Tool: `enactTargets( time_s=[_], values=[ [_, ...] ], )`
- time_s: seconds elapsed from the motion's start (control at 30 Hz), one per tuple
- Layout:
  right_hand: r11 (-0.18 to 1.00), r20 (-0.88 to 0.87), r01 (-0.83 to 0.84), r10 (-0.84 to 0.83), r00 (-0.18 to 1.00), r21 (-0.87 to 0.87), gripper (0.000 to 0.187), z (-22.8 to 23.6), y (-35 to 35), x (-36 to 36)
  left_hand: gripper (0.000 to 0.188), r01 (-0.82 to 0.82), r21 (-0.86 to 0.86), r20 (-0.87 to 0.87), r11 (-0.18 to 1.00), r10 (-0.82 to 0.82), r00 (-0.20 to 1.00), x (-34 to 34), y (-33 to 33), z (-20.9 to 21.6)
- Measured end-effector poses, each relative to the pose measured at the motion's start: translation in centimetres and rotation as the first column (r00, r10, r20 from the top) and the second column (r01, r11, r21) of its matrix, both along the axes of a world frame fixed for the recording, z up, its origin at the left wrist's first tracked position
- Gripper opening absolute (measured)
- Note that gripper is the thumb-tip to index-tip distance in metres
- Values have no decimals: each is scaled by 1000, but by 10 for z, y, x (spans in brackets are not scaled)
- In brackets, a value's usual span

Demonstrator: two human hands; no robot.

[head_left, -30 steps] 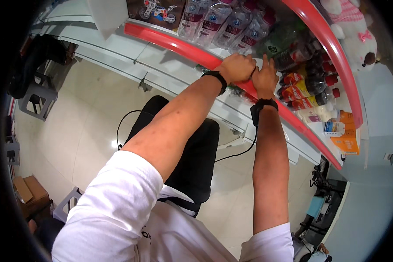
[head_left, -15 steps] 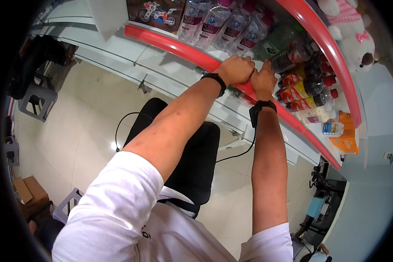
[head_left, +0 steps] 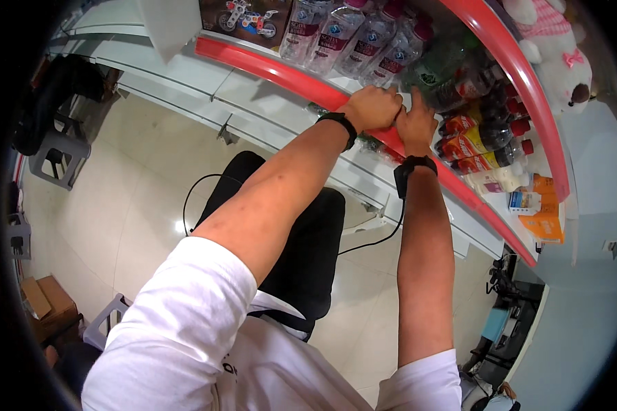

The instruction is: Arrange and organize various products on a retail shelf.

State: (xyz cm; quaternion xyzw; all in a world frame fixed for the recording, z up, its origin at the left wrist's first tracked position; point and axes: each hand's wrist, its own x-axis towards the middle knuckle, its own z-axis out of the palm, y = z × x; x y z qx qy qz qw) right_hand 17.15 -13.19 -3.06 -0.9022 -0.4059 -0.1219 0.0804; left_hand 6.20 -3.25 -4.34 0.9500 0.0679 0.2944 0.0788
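Well, from my remote post I have the curved shelf (head_left: 346, 83), with its red trim (head_left: 267, 68) running along the front edge. Clear bottles (head_left: 330, 44) line up behind that edge, left of a green bottle (head_left: 437, 67). My left hand (head_left: 373, 107) rests over the trim, its grip curled; my right hand (head_left: 416, 125) lies just beside it, fingers partly straightened inward. I cannot tell how far open either grip is, or whether it holds anything. Pushing inward too far could, I judge, knock the green bottle; a sharp tug could jolt the row.
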Motion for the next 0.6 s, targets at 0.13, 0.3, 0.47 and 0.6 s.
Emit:
enactTargets(
  time_s=[0.13,0.3,0.47,0.6],
  values=[
    [998,25,23,-21,999,-62,61,-1,3,-1,21,-26,-1,9,1000,26,1000,4,0,-5],
    [999,17,20,-19,1000,-43,63,-4,3,-3,23,-37,-47,32,998,39,999,3,-1,-8],
    [1000,40,8,-8,999,2,65,-6,3,0,23,-45,-128,81,991,56,995,6,-1,-4],
    [999,7,36,-36,999,3,65,0,4,-4,23,-52,-212,39,976,61,997,5,0,5]
  ],
)
